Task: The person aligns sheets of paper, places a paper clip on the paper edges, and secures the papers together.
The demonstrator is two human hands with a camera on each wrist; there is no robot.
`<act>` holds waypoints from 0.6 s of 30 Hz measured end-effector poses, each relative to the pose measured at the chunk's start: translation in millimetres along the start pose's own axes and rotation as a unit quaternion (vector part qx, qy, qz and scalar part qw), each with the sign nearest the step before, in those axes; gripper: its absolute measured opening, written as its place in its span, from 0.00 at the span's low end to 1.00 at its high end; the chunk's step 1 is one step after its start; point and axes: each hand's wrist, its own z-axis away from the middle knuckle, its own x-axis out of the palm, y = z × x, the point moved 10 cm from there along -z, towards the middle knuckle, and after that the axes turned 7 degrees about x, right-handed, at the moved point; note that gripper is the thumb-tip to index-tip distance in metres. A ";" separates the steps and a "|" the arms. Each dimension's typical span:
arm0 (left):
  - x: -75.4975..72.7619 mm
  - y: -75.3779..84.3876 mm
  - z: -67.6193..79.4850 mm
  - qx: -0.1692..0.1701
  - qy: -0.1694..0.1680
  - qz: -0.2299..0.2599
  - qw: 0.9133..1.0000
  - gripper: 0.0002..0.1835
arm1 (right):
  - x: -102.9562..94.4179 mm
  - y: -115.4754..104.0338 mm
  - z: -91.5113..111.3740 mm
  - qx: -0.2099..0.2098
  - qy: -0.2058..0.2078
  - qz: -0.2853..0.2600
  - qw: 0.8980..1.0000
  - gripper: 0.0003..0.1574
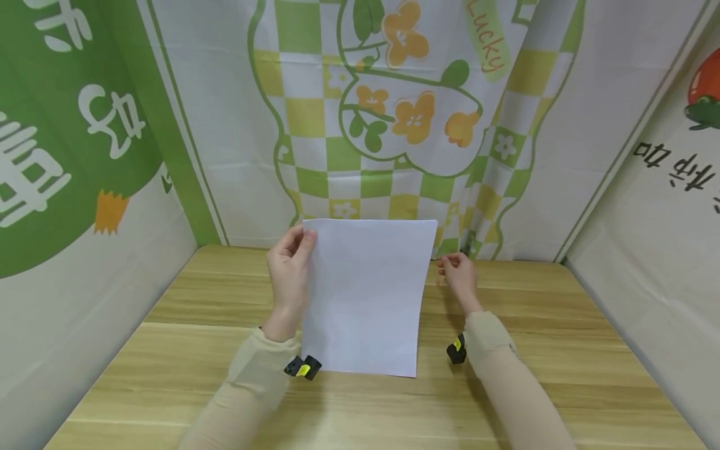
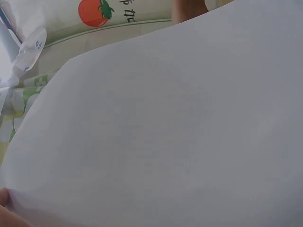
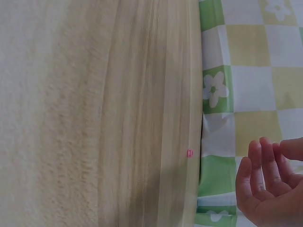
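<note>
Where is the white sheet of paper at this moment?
In the head view, the white sheet is near the centre: the left hand pinches its upper left corner, and the right hand is beside its right edge.

My head view looks forward and down on the white rectangular paper sheet (image 1: 365,300); my left-wrist view faces it closely; right of it, my right-wrist view shares the head view's green-and-yellow checked cloth (image 1: 388,162).

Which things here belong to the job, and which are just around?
Likely the job:
- white paper, gripped by the left hand
- right hand

Seemingly just around:
- wooden table
- patterned cloth
- tiny pink shape, role unclear
</note>
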 end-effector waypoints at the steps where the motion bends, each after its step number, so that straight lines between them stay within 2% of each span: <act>1: 0.1 0.1 0.1 0.000 -0.001 -0.001 1.000 0.03 | 0.1 0.6 -1.1 0.000 0.001 0.002 1.000 0.16; 5: 0.7 2.7 0.9 0.003 -0.004 -0.007 1.000 0.06 | -0.7 3.9 -5.2 -0.003 0.011 0.030 0.999 0.15; 12: -1.0 2.3 0.8 0.005 0.003 -0.003 1.000 0.06 | 0.1 8.9 -8.6 -0.015 0.018 0.122 0.992 0.14; 18: -0.7 2.3 1.0 0.006 -0.001 -0.004 1.000 0.08 | 3.3 14.1 -8.3 -0.021 0.003 0.153 0.988 0.14</act>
